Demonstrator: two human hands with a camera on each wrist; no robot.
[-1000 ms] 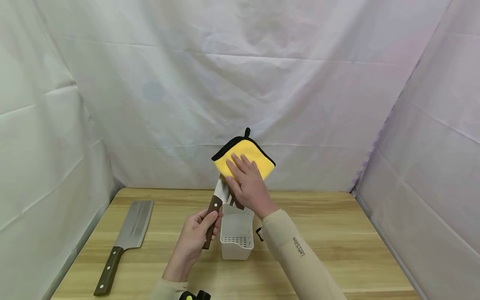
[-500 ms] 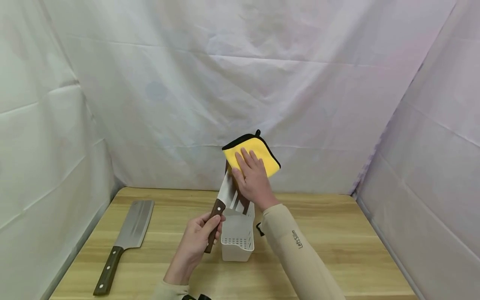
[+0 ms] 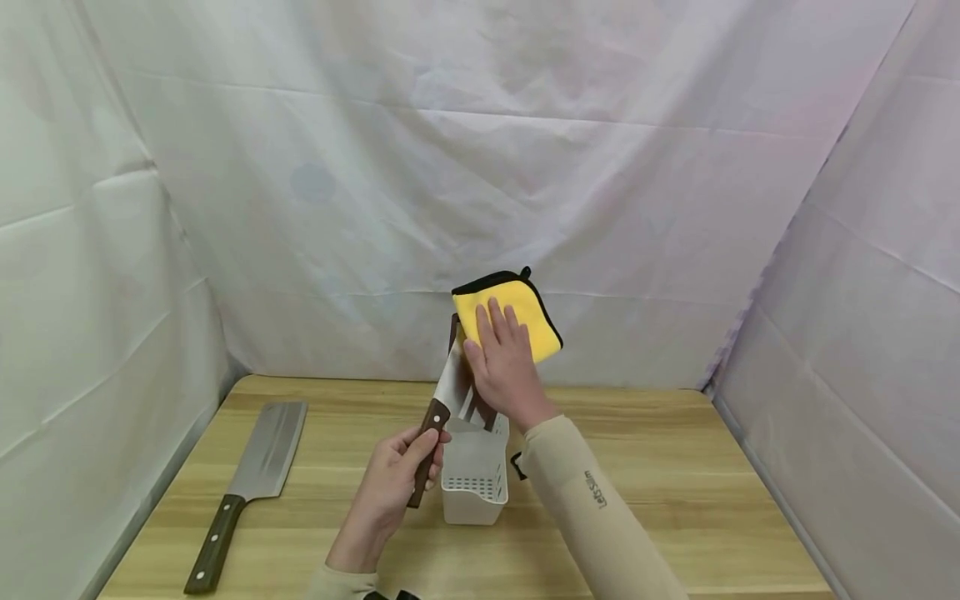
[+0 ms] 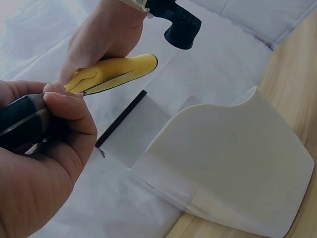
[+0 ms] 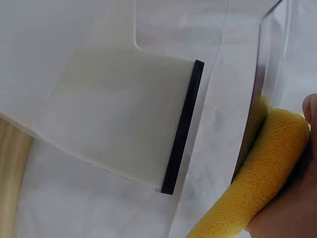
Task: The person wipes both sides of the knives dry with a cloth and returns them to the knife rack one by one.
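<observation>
My left hand [image 3: 386, 483] grips the brown riveted handle of a kitchen knife [image 3: 427, 454], its shiny blade tilted up and away. Flat against that blade lies a yellow cloth [image 3: 536, 325] with black edging and a hanging loop. My right hand [image 3: 506, 371] presses the cloth there with straight, spread fingers; the cloth hides the upper blade. In the right wrist view the cloth [image 5: 272, 153] bends along the blade. Below the knife stands a white plastic holder [image 3: 474, 504] with a perforated bottom; its pale wall [image 4: 228, 153] fills much of the left wrist view.
A cleaver [image 3: 266, 450] with a dark handle lies on the wooden table [image 3: 637, 500] at the left. A small black hook-shaped piece [image 3: 517, 467] shows beside the holder, partly behind the right sleeve. White fabric [image 3: 390, 208] encloses the back and sides.
Knife and cloth have shifted a little to the right, and more of the blade now shows. In the last half second the cloth and right hand have moved slightly right and down.
</observation>
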